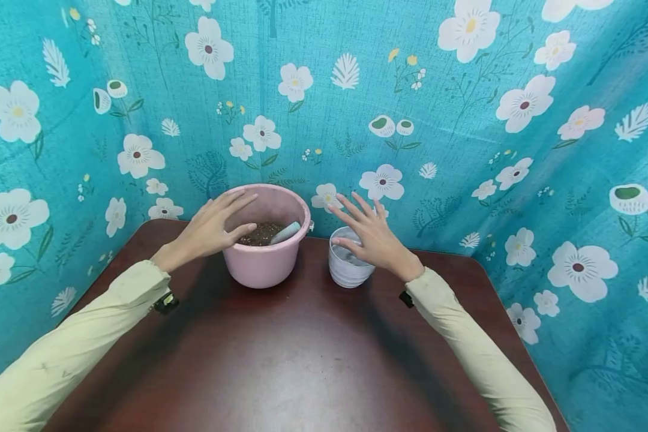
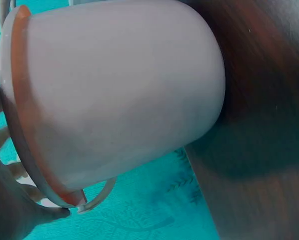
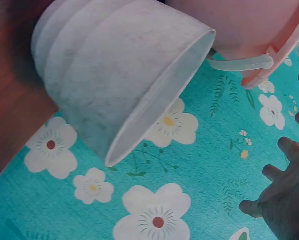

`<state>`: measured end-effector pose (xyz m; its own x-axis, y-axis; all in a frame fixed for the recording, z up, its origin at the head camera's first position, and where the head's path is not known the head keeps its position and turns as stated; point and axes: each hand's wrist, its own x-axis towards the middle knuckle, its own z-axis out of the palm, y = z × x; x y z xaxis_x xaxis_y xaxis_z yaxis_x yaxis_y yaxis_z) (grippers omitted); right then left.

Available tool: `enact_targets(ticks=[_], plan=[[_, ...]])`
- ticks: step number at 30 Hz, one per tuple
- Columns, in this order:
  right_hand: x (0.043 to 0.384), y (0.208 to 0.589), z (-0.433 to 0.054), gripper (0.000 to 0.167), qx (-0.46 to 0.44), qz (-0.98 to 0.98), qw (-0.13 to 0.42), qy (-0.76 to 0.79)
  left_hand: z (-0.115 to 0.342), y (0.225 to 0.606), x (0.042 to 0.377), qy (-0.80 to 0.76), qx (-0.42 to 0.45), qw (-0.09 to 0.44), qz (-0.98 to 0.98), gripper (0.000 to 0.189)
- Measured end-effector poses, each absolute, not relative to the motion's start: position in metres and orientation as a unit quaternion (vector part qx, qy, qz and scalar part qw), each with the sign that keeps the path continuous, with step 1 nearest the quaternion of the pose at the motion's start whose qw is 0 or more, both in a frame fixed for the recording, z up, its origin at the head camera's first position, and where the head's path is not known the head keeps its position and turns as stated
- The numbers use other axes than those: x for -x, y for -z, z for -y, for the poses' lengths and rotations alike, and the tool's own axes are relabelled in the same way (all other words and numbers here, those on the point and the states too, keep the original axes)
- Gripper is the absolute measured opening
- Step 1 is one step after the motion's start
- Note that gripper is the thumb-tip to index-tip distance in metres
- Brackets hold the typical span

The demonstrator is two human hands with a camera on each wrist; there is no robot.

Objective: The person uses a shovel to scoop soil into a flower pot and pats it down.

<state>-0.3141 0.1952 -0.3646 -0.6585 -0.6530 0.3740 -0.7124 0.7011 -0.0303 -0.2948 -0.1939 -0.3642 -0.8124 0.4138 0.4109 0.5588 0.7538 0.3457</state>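
The left hand [image 1: 212,227] is spread and grips nothing, reaching over the left rim of a pink bucket [image 1: 263,267]; whether it touches that rim I cannot tell. To the right of its thumb — inside the bucket — are dark soil [image 1: 260,236] and a pale blue object [image 1: 286,233]; the right hand [image 1: 377,239], likewise spread and holding nothing, hovers above a whitish pot [image 1: 348,276]; both vessels stand upright, apart, on a brown table [image 1: 302,360] below the hands; a turquoise floral curtain [image 1: 324,120] hangs beyond them.
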Motion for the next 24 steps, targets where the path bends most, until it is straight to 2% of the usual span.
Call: enact_targets(ticks=[8, 15, 21, 24], plan=[[0.322, 0.361, -0.175, 0.077, -0.382, 0.908, 0.147, -0.091, 0.207, 0.366, 0.284, 0.288, 0.178, 0.115, 0.934, 0.076], [0.322, 0.362, -0.149, 0.07, -0.39, 0.907, 0.111, -0.114, 0.211, 0.364, 0.283, 0.405, 0.097, 0.065, 0.907, 0.081], [0.323, 0.364, -0.133, 0.064, -0.419, 0.889, 0.121, -0.137, 0.2, 0.36, 0.273, 0.631, -0.052, -0.055, 0.772, 0.079], [0.325, 0.362, -0.126, 0.059, -0.438, 0.875, 0.146, -0.147, 0.198, 0.36, 0.272, 0.688, -0.083, -0.116, 0.711, 0.076]])
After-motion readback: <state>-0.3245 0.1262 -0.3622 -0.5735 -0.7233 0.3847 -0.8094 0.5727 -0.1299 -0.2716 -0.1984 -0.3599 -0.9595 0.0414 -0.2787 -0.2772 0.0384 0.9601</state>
